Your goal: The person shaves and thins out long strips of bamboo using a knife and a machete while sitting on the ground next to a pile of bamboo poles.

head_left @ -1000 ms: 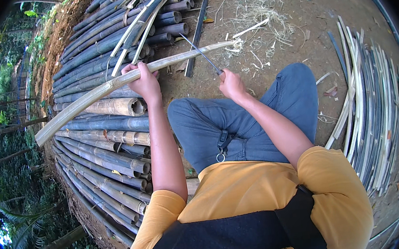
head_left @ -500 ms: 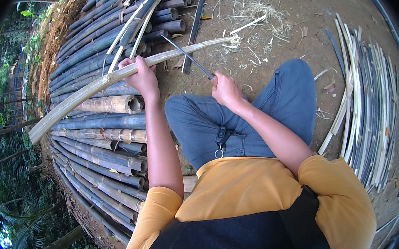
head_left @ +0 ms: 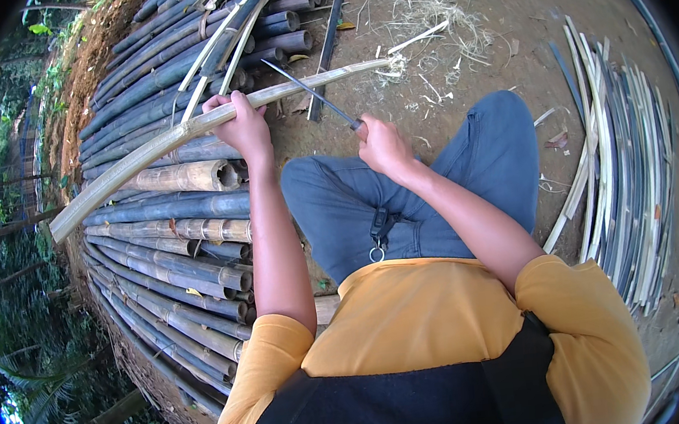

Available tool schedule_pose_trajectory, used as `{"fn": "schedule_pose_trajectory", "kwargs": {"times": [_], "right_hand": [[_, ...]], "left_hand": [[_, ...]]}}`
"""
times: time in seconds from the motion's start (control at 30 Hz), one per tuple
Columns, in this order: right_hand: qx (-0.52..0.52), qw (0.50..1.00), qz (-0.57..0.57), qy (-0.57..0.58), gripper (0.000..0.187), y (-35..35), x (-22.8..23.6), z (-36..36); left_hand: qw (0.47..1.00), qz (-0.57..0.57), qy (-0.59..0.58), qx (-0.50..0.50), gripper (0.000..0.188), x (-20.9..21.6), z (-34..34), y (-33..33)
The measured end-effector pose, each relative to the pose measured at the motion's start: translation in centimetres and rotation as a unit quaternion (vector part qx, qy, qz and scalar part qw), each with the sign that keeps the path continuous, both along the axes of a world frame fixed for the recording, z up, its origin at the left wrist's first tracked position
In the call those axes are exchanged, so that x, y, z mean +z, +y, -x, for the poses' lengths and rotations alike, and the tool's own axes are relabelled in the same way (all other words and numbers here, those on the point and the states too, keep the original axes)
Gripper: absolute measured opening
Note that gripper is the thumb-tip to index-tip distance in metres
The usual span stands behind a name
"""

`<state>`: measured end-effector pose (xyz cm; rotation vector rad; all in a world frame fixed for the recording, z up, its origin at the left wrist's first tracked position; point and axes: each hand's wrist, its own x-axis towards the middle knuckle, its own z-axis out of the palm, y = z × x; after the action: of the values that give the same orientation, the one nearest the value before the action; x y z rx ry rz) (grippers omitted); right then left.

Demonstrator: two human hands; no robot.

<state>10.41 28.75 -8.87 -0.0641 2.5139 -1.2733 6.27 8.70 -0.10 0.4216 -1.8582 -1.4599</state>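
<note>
My left hand (head_left: 240, 128) is closed around a long pale bamboo strip (head_left: 138, 159), gripping it near its middle. The strip slants from the far left, where its thick end sticks out over the pile of poles, to a frayed tip with curled shavings (head_left: 393, 69) over the ground. In my right hand (head_left: 385, 145) is a knife (head_left: 333, 108) with a dark, narrow blade, held by its short brown handle. Its blade crosses the strip to the right of my left hand and points up and left. Whether the edge touches the strip I cannot tell.
A big pile of dark bamboo poles (head_left: 167, 208) lies along my left. Loose fibre shavings (head_left: 452, 25) litter the soil ahead. To my right rests a bundle of thin split strips (head_left: 631, 184). A dark flat slat (head_left: 330, 41) lies beyond my left hand.
The knife has shifted slightly left along the strip, its tip farther left. The view has moved a little; my left hand keeps its hold.
</note>
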Motion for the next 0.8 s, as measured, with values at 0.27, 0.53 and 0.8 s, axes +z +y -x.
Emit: {"fn": "schedule_pose_trajectory", "kwargs": {"times": [0.27,0.53,0.8], "right_hand": [[-0.02,1.0,0.001,0.001,0.021,1.9,0.2,-0.3],[-0.015,0.999,0.0,-0.045,0.021,2.7,1.7,-1.0],[-0.036,0.999,-0.005,-0.032,0.023,3.9,0.3,-1.1]], "left_hand": [[1.0,0.013,0.026,-0.007,0.014,0.5,0.2,2.4],[0.992,0.102,0.076,0.008,0.013,-0.5,1.2,2.6],[0.998,0.053,0.044,0.005,0.015,1.0,1.0,4.1]]}}
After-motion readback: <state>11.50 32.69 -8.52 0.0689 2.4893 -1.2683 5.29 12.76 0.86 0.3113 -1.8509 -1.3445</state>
